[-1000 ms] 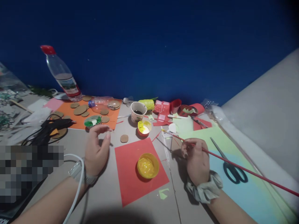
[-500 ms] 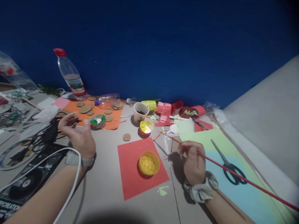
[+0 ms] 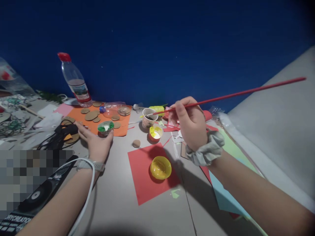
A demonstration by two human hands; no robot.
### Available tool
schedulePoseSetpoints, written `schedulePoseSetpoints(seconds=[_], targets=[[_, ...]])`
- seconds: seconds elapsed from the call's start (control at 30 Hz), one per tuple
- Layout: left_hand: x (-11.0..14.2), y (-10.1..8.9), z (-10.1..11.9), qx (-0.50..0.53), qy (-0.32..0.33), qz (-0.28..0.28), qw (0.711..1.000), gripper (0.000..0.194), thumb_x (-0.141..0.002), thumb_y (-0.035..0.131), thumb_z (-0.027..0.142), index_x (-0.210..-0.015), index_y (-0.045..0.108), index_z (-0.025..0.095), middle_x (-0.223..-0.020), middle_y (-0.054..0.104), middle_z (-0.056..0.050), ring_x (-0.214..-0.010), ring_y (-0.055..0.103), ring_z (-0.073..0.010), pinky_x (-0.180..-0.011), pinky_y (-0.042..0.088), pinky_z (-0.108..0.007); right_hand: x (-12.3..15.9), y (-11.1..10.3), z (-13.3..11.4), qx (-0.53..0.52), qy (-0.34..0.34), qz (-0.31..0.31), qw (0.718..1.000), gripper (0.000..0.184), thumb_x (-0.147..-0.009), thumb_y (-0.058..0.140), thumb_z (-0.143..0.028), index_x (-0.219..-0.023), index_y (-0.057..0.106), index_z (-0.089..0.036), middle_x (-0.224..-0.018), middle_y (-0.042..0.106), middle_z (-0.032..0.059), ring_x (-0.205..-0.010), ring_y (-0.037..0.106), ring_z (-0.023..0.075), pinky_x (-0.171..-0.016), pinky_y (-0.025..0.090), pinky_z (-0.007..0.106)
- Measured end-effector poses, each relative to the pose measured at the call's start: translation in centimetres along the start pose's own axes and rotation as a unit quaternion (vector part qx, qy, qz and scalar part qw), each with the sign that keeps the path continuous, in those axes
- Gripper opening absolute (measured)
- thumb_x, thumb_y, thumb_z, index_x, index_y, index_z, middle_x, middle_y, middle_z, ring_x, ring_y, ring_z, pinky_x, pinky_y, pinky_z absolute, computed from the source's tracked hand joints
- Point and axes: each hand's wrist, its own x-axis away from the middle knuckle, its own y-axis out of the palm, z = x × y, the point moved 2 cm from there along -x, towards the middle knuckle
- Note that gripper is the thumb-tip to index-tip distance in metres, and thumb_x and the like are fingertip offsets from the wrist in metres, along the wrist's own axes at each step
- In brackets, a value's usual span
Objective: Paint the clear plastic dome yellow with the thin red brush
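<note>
A long red paintbrush is gripped in my right hand. Its yellow-tinged tip is over the paper cup, which holds dark liquid. My left hand has its fingers spread beside a small green-painted bowl. The thumb is close to the bowl's right side; I cannot tell whether it touches. A yellow bowl of glossy yellow paint sits on red paper. Behind it, next to the paper cup, is a small red pot with yellow and white paint.
Cardboard discs and a clear bottle lie on orange paper. An upright red-capped bottle is behind. A white cable crosses my left wrist. Black cords are on the left, and blue-green paper lies under my right arm.
My right hand has lifted and moved inward, taking the brush tip to the paper cup. My left hand first went left, then came right to the green-painted bowl.
</note>
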Motion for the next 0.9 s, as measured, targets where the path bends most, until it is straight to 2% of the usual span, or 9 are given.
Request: schedulePoseSetpoints(seconds=[0.07, 0.13, 0.2, 0.3, 0.4, 0.57, 0.7, 0.8, 0.9], targets=[[-0.1, 0.1, 0.2, -0.008, -0.031, 0.032, 0.999, 0.122, -0.074, 0.079, 0.026, -0.153, -0.013, 0.017, -0.16, -0.003, -0.026, -0.142, 0.036, -0.0331, -0.12, 0.029, -0.049, -0.4, 1.2, -0.2, -0.015, -0.011, -0.004, 1.0, 0.029, -0.093, 0.061, -0.049, -0.078, 0.056, -0.024, -0.06, 0.059, -0.005, -0.046, 0.05, 0.0078, -0.047, 0.041, 0.024], [-0.2, 0.2, 0.4, -0.009, -0.034, 0.034, 0.999, 0.123, -0.073, 0.079, 0.025, -0.154, -0.012, 0.015, -0.16, -0.002, -0.027, -0.137, 0.044, -0.0289, -0.118, 0.033, -0.042, -0.6, 2.4, -0.2, -0.022, -0.013, -0.011, 1.0, 0.029, -0.093, 0.06, -0.049, -0.078, 0.056, -0.025, -0.059, 0.057, -0.0055, -0.046, 0.049, 0.0075, -0.047, 0.04, 0.024], [-0.4, 0.2, 0.4, -0.013, -0.036, 0.033, 0.999, 0.125, -0.069, 0.08, 0.022, -0.155, -0.01, 0.013, -0.161, -0.002, -0.027, -0.141, 0.04, -0.0287, -0.119, 0.032, -0.039, -0.9, 3.5, 0.0, -0.032, -0.003, -0.026, 0.999, 0.03, -0.093, 0.06, -0.05, -0.078, 0.056, -0.025, -0.059, 0.057, -0.0059, -0.046, 0.048, 0.0071, -0.046, 0.04, 0.024], [-0.5, 0.3, 0.0, -0.028, -0.034, 0.032, 0.999, 0.128, -0.063, 0.081, 0.018, -0.156, -0.006, 0.011, -0.162, 0.001, -0.026, -0.151, 0.019, -0.0321, -0.124, 0.022, -0.041, -1.4, 4.8, 0.6, -0.072, 0.042, -0.042, 0.996, 0.032, -0.092, 0.06, -0.053, -0.078, 0.055, -0.024, -0.057, 0.056, -0.0063, -0.043, 0.044, 0.0063, -0.043, 0.036, 0.022], [-0.7, 0.3, -0.3, -0.038, -0.021, 0.032, 0.999, 0.127, -0.063, 0.08, 0.018, -0.156, -0.006, 0.008, -0.163, 0.004, -0.023, -0.154, 0.005, -0.031, -0.126, 0.013, -0.041, -2.3, 5.5, 1.0, -0.127, 0.11, -0.019, 0.986, 0.033, -0.091, 0.062, -0.052, -0.077, 0.052, -0.024, -0.055, 0.053, -0.007, -0.043, 0.042, 0.0057, -0.041, 0.033, 0.021], [-0.7, 0.3, -0.2, -0.047, -0.002, 0.031, 0.998, 0.122, -0.066, 0.077, 0.017, -0.155, -0.005, 0.002, -0.162, 0.015, -0.025, -0.152, 0.011, -0.0325, -0.126, 0.008, -0.043, -3.1, 5.5, 1.3, -0.148, 0.182, 0.009, 0.972, 0.037, -0.092, 0.058, -0.056, -0.076, 0.048, -0.024, -0.056, 0.047, -0.0081, -0.043, 0.04, 0.0057, -0.04, 0.032, 0.02], [-0.5, 0.3, -0.2, -0.051, 0.012, 0.039, 0.998, 0.118, -0.069, 0.077, 0.02, -0.155, -0.002, 0.001, -0.16, 0.019, -0.027, -0.15, 0.016, -0.0355, -0.125, 0.012, -0.049, -2.9, 5.6, 1.9, -0.106, 0.159, -0.038, 0.981, 0.039, -0.088, 0.062, -0.059, -0.076, 0.051, -0.024, -0.057, 0.053, -0.0064, -0.045, 0.044, 0.0062, -0.042, 0.034, 0.021], [-0.5, 0.4, -0.4, -0.049, 0.039, 0.049, 0.997, 0.113, -0.072, 0.075, 0.022, -0.155, 0.001, 0.003, -0.158, 0.021, -0.028, -0.148, 0.021, -0.0365, -0.122, 0.021, -0.051, -2.6, 5.6, 2.3, -0.069, 0.131, -0.084, 0.985, 0.039, -0.087, 0.064, -0.057, -0.074, 0.054, -0.022, -0.057, 0.057, -0.0052, -0.045, 0.044, 0.0058, -0.044, 0.035, 0.021], [-0.6, 0.5, -0.4, -0.041, 0.092, 0.07, 0.992, 0.112, -0.067, 0.076, 0.019, -0.153, 0.006, 0.004, -0.155, 0.021, -0.03, -0.146, 0.023, -0.0418, -0.118, 0.023, -0.059, -2.8, 4.9, 2.4, -0.059, 0.131, -0.083, 0.986, 0.038, -0.087, 0.064, -0.057, -0.074, 0.055, -0.022, -0.057, 0.057, -0.0051, -0.045, 0.044, 0.006, -0.043, 0.034, 0.021]])
